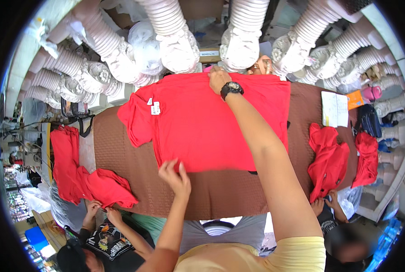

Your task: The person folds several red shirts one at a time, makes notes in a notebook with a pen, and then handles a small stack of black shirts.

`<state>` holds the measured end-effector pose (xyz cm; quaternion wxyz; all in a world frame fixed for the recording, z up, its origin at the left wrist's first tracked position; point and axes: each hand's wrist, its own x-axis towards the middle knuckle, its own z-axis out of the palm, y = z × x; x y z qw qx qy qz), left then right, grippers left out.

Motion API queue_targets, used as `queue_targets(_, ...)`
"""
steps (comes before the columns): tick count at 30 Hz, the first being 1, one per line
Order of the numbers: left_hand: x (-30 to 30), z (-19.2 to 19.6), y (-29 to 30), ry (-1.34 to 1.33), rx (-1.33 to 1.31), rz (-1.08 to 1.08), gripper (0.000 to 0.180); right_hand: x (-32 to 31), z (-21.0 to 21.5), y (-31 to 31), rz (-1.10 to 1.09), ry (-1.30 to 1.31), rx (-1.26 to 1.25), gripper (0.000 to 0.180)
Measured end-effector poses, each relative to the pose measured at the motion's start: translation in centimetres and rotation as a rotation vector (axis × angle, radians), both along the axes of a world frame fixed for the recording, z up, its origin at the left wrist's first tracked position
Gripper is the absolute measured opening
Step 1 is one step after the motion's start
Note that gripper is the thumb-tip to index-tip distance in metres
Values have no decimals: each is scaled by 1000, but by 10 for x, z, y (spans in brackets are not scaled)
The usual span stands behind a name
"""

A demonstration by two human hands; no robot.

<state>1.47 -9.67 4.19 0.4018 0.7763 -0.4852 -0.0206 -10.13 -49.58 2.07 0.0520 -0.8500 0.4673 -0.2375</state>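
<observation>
1. A red shirt [202, 131] lies spread across the bench [211, 195], which has a brown textured cover; the cloth reaches the bench's far edge.
2. The right hand [219, 81], below a black watch [232, 89], is at the shirt's far edge with its fingers gathered; I cannot tell whether they pinch the cloth.
3. The left hand [177, 180] is at the shirt's near left corner, thumb and fingers parted and slightly curled; contact is unclear.
4. At the shirt's left, a sleeve [136, 120] lies crumpled beside a white label [155, 108].
5. 2 other people, 1 near left and 1 near right, have their hands at red garments [105, 186].
6. A white paper [334, 109] lies far right; white balusters [177, 47] stand beyond the bench.
</observation>
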Motion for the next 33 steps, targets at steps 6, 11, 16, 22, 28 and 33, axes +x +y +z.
queue_targets(6,7,-35,108,-129,419,104,57,44,-38,-65,-69,252,225,39)
queue_targets(11,8,-38,113,-189,527,74,59,70,-68,-77,-343,625,131,50)
queue_targets(16,11,-42,113,-188,522,52,59,66,-86,-90,-443,504,-49,39)
queue_targets(22,12,-42,113,-190,505,42,59,55,-60,-81,-240,345,64,35)
queue_targets(28,11,-40,114,-187,495,40,59,50,-1,-40,-325,-136,-94,42)
queue_targets(33,10,-40,116,-190,452,27,58,16,54,18,-267,-425,-520,35)
